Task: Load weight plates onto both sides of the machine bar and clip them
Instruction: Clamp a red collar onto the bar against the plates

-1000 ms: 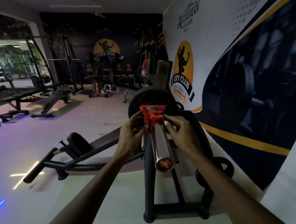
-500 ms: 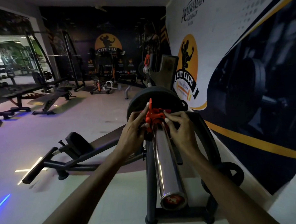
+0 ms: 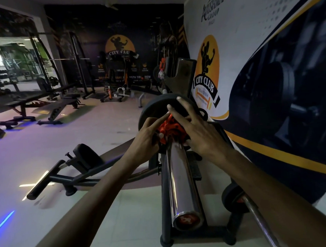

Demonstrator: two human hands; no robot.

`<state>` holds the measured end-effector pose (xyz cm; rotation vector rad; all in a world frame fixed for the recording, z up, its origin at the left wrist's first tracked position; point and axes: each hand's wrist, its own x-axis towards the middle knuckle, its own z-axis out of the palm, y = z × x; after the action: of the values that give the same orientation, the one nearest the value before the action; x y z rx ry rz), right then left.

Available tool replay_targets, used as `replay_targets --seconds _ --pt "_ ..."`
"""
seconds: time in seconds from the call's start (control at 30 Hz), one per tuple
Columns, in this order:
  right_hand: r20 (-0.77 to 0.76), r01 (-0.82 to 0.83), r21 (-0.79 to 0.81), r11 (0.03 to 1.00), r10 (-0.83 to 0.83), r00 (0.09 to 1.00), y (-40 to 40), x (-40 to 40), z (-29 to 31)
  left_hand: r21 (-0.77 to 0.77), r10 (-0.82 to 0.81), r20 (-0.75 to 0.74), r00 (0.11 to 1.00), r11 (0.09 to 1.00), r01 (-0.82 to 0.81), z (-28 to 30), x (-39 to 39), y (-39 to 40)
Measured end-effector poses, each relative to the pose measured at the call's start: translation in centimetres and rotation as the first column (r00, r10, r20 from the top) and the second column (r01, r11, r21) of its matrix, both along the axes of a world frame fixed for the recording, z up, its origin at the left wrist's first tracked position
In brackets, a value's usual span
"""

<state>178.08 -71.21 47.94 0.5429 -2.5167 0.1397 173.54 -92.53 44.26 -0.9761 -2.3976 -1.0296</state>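
A chrome bar sleeve (image 3: 180, 181) points toward me, with a red end cap. A black weight plate (image 3: 155, 108) sits on it at the far end. An orange-red clip (image 3: 168, 128) is on the sleeve, pressed up against the plate. My left hand (image 3: 148, 135) grips the clip from the left, thumb on it. My right hand (image 3: 193, 128) lies over the clip's right side, fingers spread out across the plate face. A second orange clip (image 3: 162, 65) shows on the bar's far side.
The machine's black frame (image 3: 165, 232) stands under the sleeve. A smaller plate on a thin bar (image 3: 235, 199) leans at the right, by the painted wall (image 3: 271, 53). A padded lever arm (image 3: 87, 159) lies to the left. Benches (image 3: 39, 104) stand further back.
The clip has slid along the sleeve away from me up to the plate. My right fingers have spread out over the plate. The view has come closer to the sleeve.
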Motion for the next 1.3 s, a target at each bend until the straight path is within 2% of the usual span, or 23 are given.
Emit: replay_targets --seconds 0.1,0.17,0.23,0.3,0.47,0.73,0.87,1.07,1.2,1.3 --pt "-0.091 -0.015 0.15 0.988 0.029 0.995 -0.6 -0.7 -0.3 -0.004 0.058 -0.061 0.996 0.998 -0.058 0.0 0.2 0.2" --pt "-0.124 -0.045 0.175 0.984 0.067 0.99 -0.7 -1.0 -0.4 0.082 0.086 -0.07 0.994 0.993 -0.08 -0.5 0.3 0.2" --pt "-0.124 -0.091 0.127 0.988 0.107 0.987 -0.4 -1.2 -0.5 0.208 0.103 -0.055 0.993 0.974 -0.09 -1.3 0.5 0.3" --pt "-0.139 -0.122 0.048 0.991 0.127 0.982 0.1 -1.2 -1.0 0.253 0.147 -0.06 0.987 0.959 -0.127 -1.6 0.5 0.5" --pt "-0.191 -0.133 -0.114 0.985 0.11 0.976 0.7 -0.6 -3.1 0.269 0.175 -0.093 0.98 0.952 -0.145 -1.9 0.7 0.7" --pt "-0.297 -0.099 -0.284 0.954 0.01 0.955 0.6 -1.4 -5.5 0.271 0.216 -0.151 0.965 0.948 -0.17 -1.3 0.2 1.4" --pt "-0.235 -0.11 -0.37 0.923 0.022 0.972 0.0 -1.0 -6.3 0.276 0.251 -0.131 0.959 0.938 -0.208 -1.6 0.9 1.6" --pt "-0.135 -0.104 -0.394 0.913 0.054 0.989 -0.2 0.5 -5.6 0.159 0.245 -0.091 0.965 0.96 -0.229 -1.1 2.5 0.9" --pt "-0.041 -0.127 -0.523 0.843 0.124 0.991 0.1 2.0 -5.6 0.18 0.246 0.0 0.969 0.953 -0.242 -2.4 6.0 -0.2" --pt "-0.024 -0.081 -0.609 0.789 0.084 0.996 0.0 4.2 -7.1 0.217 0.243 0.029 0.97 0.946 -0.243 -4.3 9.2 -1.6"
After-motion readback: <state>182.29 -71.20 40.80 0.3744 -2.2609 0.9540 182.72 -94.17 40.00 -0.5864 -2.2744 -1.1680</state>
